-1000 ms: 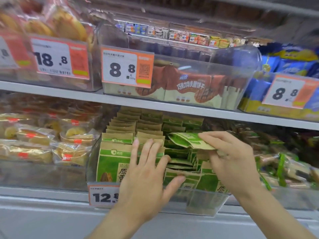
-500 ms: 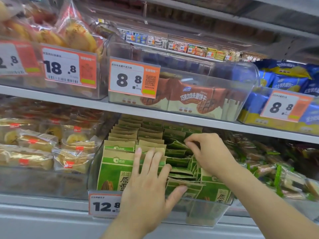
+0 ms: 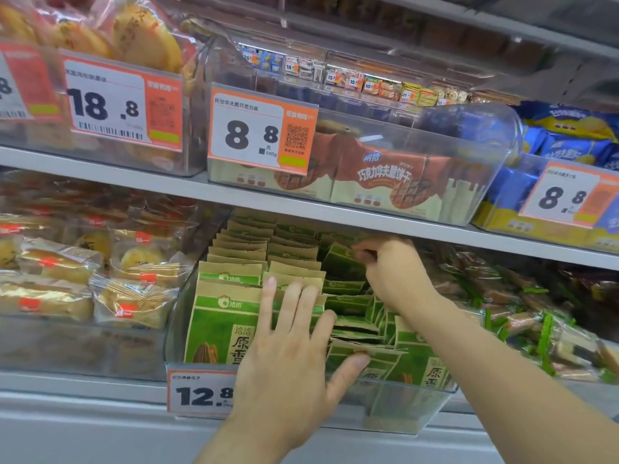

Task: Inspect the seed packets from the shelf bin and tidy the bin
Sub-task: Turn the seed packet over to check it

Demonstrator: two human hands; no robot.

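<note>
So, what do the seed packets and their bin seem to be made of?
Packets: probably kraft paper, matte, tan with green print; creased tops, no glare. Bin: clear hard plastic, glossy; packets show through its wall, edges catch light.

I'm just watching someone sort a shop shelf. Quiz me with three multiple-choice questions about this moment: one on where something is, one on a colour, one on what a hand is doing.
1. Where is the seed packet bin?
A. On the top shelf
B. Under the shelf with the 8.8 price tag
C. On the floor

2. What colour are the seed packets?
A. Green and tan
B. Blue
C. Red

3. What is the right hand doing?
A. Hanging idle
B. Pointing at a tag
C. Pinching a packet at the back of the bin

Answers: 1 B, the bin sits just below that tag. 2 A, the fronts show green and tan. 3 C, its fingers curl on a green packet.
</note>
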